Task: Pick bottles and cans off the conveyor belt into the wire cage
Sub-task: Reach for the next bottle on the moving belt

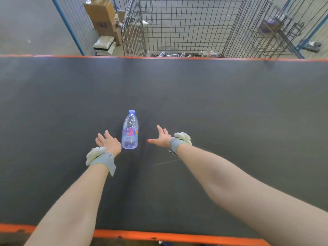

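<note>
A clear plastic bottle with a blue cap and a pink label lies on the dark conveyor belt, cap pointing away from me. My left hand is spread just left of the bottle's base, close to it or touching it. My right hand is spread to the bottle's right, a short gap away. Neither hand holds anything. The wire cage stands beyond the belt's far edge, with several crushed bottles and cans on its floor.
Orange rails run along the belt's near edge and far edge. Cardboard boxes sit behind mesh at the back left. A wire rack stands at the back right. Both wrists wear grey straps.
</note>
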`<state>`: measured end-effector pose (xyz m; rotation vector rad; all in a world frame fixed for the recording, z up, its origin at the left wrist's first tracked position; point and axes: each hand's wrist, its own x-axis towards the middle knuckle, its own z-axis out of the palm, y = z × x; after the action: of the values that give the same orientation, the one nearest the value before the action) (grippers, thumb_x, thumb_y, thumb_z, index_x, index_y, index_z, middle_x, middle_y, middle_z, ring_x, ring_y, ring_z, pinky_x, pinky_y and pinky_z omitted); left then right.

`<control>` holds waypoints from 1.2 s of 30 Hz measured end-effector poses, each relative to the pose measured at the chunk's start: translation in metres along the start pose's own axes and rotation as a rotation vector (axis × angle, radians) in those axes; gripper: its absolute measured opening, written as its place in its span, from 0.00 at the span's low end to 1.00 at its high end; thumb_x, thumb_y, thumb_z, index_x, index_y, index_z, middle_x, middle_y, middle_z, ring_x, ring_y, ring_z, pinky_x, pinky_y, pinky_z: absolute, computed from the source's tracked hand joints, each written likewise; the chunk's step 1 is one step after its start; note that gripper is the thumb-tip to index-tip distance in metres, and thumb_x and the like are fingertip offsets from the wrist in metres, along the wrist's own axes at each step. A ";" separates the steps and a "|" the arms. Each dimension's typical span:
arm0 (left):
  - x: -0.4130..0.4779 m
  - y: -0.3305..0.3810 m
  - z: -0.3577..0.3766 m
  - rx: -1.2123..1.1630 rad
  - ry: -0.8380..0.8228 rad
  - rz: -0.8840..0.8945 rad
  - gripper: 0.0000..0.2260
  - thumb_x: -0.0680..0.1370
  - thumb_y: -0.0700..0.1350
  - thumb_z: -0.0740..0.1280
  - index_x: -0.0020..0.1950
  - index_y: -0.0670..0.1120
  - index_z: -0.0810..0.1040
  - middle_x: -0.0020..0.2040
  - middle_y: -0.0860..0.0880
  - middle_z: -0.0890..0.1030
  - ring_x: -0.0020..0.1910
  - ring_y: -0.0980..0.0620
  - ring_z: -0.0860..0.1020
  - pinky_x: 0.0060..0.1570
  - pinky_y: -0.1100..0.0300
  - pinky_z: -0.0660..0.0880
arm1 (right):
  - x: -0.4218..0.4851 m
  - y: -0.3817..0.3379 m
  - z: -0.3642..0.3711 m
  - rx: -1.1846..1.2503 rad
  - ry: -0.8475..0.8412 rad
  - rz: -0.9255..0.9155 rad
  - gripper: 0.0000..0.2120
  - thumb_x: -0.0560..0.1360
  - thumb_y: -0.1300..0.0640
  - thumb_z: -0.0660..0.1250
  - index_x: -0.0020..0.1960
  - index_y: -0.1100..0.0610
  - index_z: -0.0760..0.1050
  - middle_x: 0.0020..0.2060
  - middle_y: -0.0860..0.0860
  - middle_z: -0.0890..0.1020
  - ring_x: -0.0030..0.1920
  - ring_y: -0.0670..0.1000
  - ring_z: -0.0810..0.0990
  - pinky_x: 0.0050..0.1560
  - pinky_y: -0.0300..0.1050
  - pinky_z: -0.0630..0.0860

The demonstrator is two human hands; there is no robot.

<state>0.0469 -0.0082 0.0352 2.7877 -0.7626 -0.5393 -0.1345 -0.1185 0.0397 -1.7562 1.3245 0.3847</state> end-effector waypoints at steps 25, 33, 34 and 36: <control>-0.001 0.207 0.049 0.018 -0.256 0.200 0.27 0.82 0.44 0.55 0.78 0.42 0.48 0.77 0.40 0.49 0.77 0.42 0.46 0.75 0.50 0.48 | 0.061 0.084 -0.105 0.492 0.361 0.270 0.44 0.74 0.50 0.64 0.77 0.41 0.36 0.66 0.58 0.59 0.64 0.64 0.67 0.69 0.57 0.61; 0.074 0.279 0.052 -0.013 -0.245 0.187 0.27 0.82 0.44 0.55 0.78 0.42 0.47 0.77 0.42 0.49 0.77 0.42 0.47 0.74 0.49 0.50 | 0.165 0.018 -0.267 0.742 0.465 0.110 0.43 0.74 0.44 0.65 0.77 0.41 0.38 0.71 0.62 0.62 0.69 0.64 0.66 0.71 0.55 0.64; 0.085 0.286 0.054 -0.025 -0.245 0.185 0.27 0.82 0.45 0.55 0.78 0.42 0.47 0.77 0.42 0.49 0.77 0.43 0.47 0.74 0.48 0.50 | 0.178 -0.003 -0.299 0.816 0.484 0.045 0.45 0.74 0.44 0.67 0.77 0.41 0.37 0.72 0.63 0.60 0.70 0.65 0.65 0.70 0.57 0.64; 0.105 0.297 0.059 -0.063 -0.242 0.176 0.27 0.82 0.45 0.55 0.78 0.42 0.47 0.78 0.43 0.49 0.77 0.43 0.47 0.74 0.48 0.49 | 0.195 -0.045 -0.358 0.896 0.476 -0.062 0.48 0.73 0.38 0.67 0.77 0.43 0.35 0.76 0.60 0.50 0.74 0.66 0.56 0.71 0.66 0.60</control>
<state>-0.0262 -0.3198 0.0353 2.5943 -1.0090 -0.8600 -0.1091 -0.5184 0.1290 -1.1277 1.4343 -0.6284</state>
